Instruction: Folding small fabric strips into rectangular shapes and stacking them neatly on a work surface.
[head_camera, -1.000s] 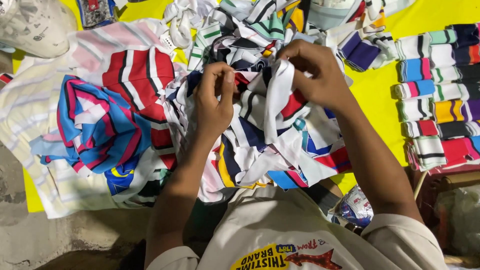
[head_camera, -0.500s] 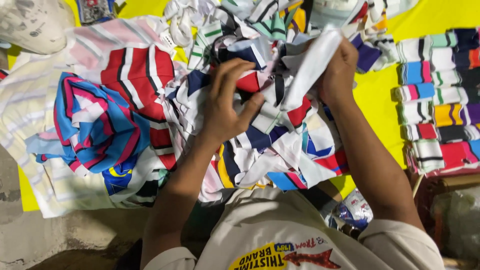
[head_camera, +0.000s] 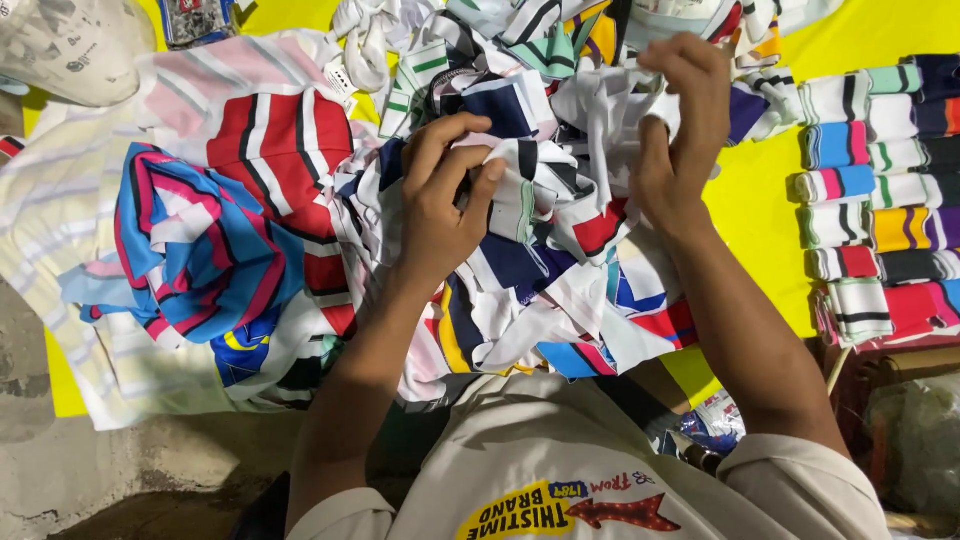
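Observation:
A loose heap of striped fabric pieces (head_camera: 560, 260) in white, navy, red and green lies on a yellow sheet (head_camera: 750, 200) in front of me. My left hand (head_camera: 440, 200) rests on the heap and pinches a white piece with a green and black edge (head_camera: 515, 205) between thumb and fingers. My right hand (head_camera: 680, 130) is raised further back, fingers closed around a white strip of fabric (head_camera: 600, 120) that hangs down toward the heap.
A neat row of folded striped pieces (head_camera: 870, 200) lines the right side. Larger striped cloths, one red and white (head_camera: 270, 150) and one blue and pink (head_camera: 190, 240), lie to the left. A white shoe (head_camera: 70, 45) sits at the top left. Bare ground (head_camera: 100, 480) shows at the lower left.
My right hand has lifted the white strip up and away from my left hand, toward the far side of the heap. My left hand stayed low and took a pinch on another piece.

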